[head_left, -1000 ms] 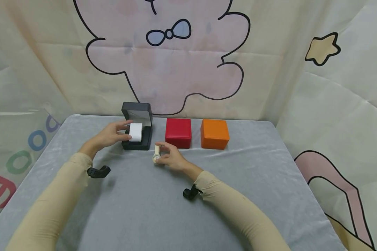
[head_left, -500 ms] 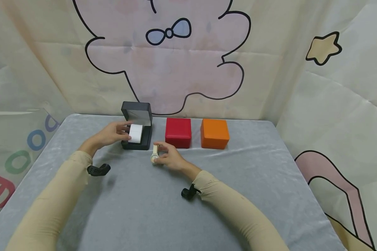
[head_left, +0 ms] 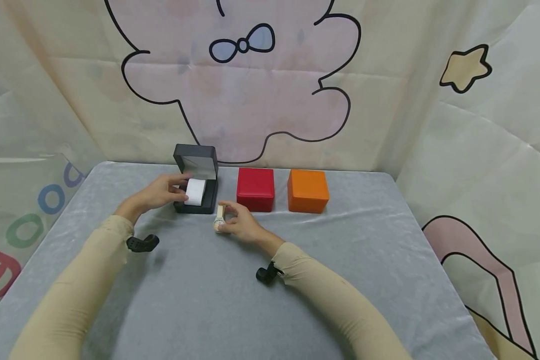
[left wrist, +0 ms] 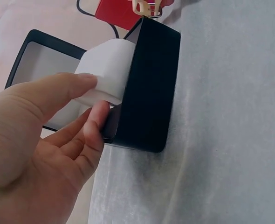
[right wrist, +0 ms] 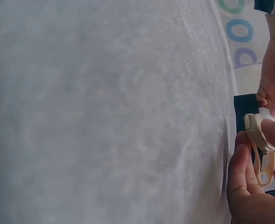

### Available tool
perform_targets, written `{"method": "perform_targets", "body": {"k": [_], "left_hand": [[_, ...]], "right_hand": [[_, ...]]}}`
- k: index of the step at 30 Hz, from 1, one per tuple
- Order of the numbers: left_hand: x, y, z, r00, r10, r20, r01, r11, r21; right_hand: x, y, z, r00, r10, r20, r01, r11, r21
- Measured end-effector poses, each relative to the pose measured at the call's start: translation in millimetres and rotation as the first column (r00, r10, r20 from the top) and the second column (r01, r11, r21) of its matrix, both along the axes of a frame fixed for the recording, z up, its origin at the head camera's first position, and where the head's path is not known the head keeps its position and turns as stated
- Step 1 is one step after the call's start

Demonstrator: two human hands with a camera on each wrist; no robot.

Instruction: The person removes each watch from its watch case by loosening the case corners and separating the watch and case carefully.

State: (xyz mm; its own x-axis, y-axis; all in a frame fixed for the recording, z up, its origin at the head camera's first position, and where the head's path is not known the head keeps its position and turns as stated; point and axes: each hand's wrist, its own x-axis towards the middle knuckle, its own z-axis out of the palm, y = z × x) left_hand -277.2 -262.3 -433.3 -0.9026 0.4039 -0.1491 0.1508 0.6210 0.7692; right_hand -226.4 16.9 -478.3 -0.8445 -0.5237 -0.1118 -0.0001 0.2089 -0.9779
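A black watch box [head_left: 210, 199] with its lid raised stands at the back left of the table. My left hand [head_left: 158, 192] reaches in from the left and pinches the white watch cushion [head_left: 195, 192] in it. In the left wrist view, the thumb lies on the cushion [left wrist: 110, 65] and the fingers are at its end, beside the box wall [left wrist: 151, 88]. Just right of the box, my right hand [head_left: 245, 224] holds a cream-coloured wristwatch [head_left: 218, 221], strap upward and dial low. Thumb and fingers also grip the watch [right wrist: 257, 128] in the right wrist view.
To the right of the black box stand a closed red box [head_left: 255, 187] and a closed orange box [head_left: 308, 191]. A grey velvety cloth [head_left: 198, 300] covers the table. Behind hangs a curtain [head_left: 387, 110] with printed cartoon shapes.
The right hand has shifted slightly left with the watch, closer to the black box. In the left hand the cushion has tilted and sits a little lower.
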Motion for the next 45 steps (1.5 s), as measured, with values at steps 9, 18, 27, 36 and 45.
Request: {"method": "perform_targets", "body": {"k": [9, 18, 27, 36, 45], "left_hand": [[-1.3, 1.3, -2.6, 1.000, 0.000, -0.001, 0.000, 0.999, 0.050], [-4.8, -0.1, -4.8, 0.999, -0.035, -0.028, 0.036, 0.999, 0.038], [-5.7, 3.8, -5.1, 0.998, -0.020, -0.060, 0.020, 1.000, -0.012], [-8.3, 6.8, -5.7, 0.998, 0.007, -0.061, -0.011, 0.998, -0.069], [-7.5, 7.3, -5.3, 0.998, 0.016, -0.055, -0.021, 0.996, -0.084]], "right_hand": [[-1.6, -5.0, -4.1, 0.999, -0.006, -0.054, 0.009, 0.998, 0.060], [0.4, -6.5, -3.7, 0.995, 0.007, -0.103, 0.005, 0.994, 0.112], [-1.9, -9.4, -6.5, 0.981, 0.005, -0.194, 0.034, 0.979, 0.199], [-4.0, -5.4, -2.4, 0.967, 0.022, -0.255, 0.055, 0.954, 0.293], [-3.8, -5.6, -0.7, 0.952, 0.075, -0.298, 0.037, 0.934, 0.354]]}}
